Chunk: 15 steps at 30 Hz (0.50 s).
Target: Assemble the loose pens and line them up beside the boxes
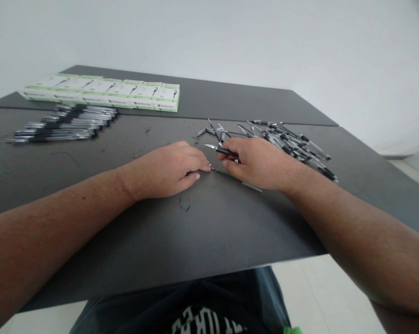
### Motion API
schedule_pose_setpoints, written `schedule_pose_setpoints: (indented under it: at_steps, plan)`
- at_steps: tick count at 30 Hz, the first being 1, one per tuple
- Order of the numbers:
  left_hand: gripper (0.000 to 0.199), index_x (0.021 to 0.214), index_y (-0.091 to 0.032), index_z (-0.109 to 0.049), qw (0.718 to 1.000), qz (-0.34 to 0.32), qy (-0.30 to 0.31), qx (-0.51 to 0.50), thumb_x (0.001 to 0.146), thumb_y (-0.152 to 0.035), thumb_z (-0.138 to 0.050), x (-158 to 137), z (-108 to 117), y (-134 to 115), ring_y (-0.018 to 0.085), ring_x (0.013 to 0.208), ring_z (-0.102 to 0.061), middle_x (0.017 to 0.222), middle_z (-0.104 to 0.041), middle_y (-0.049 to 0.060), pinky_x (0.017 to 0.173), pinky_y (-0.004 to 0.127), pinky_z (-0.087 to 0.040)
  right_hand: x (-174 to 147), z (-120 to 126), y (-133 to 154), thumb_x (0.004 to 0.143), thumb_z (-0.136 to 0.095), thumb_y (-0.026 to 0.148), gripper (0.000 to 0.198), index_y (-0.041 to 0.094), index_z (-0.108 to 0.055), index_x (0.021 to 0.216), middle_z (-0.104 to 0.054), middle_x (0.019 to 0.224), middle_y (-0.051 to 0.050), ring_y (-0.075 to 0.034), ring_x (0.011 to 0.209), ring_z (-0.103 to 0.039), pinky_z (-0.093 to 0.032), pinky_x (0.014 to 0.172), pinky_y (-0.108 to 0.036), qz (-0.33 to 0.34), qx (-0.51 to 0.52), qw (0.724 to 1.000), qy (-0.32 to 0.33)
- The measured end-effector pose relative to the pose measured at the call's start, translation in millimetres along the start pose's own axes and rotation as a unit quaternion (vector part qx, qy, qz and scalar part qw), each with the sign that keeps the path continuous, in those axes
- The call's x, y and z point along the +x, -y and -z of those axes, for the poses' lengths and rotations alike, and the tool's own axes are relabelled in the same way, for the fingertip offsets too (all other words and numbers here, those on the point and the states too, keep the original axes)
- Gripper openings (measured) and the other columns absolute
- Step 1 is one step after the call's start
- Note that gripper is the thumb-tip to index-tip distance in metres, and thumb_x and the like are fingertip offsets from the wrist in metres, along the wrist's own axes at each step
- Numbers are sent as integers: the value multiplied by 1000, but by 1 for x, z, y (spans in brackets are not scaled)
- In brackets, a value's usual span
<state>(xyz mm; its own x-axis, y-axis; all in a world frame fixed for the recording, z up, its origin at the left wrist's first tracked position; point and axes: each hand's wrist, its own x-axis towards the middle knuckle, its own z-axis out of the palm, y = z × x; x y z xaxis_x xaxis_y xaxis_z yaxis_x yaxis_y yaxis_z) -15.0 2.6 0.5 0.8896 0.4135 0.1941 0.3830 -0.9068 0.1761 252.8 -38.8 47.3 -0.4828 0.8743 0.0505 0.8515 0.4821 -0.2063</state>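
Observation:
My right hand [260, 160] is closed around a pen [223, 150] with a black grip, its clear pointed end aimed left. Below that hand, a thin pen refill [235, 177] slants across the dark table [209, 232]. My left hand [167, 169] rests low over the table with its thumb apart from the fingers. Its fingertips are at the refill's metal tip; whether they press on it I cannot tell. Just beyond the right hand lies a loose heap of pens and clear barrels [293, 146], with small grey pen parts [209, 132] at its left.
At the left, several pens [66, 123] lie side by side in a row. Behind them a line of white and green boxes [125, 95] stands along the seam between tabletops. Dark smudges mark the table. A pale wall [230, 41] rises at the back.

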Motion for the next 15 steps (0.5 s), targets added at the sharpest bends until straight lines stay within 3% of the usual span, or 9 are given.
schedule_pose_setpoints:
  at_steps: [3,7,15]
  plan:
    - [30,127,-21,-82,1000,15,-12,7,108,-24,-59,0,0,-1,29,128,-77,132,-86,10,120,44,-53,0,-2,-2,101,-61,22,24,20,-80,114,-85,106,-9,-25,90,-73,-45,80,-34,6,9,1000,-15]
    - [38,142,-20,-78,999,33,-32,22,109,-25,-60,1,-2,-1,31,131,-75,139,-84,12,119,46,-54,-1,-3,-3,101,-60,24,22,21,-79,112,-86,106,-10,-25,89,-72,-45,79,-34,9,7,999,-31]
    - [39,136,-21,-84,997,-6,-14,82,115,-29,-53,13,-11,1,33,126,-76,126,-85,13,115,49,-58,-1,-2,0,102,-61,28,25,19,-79,116,-84,102,-10,-25,85,-71,-43,76,-35,-7,-10,1000,-24]
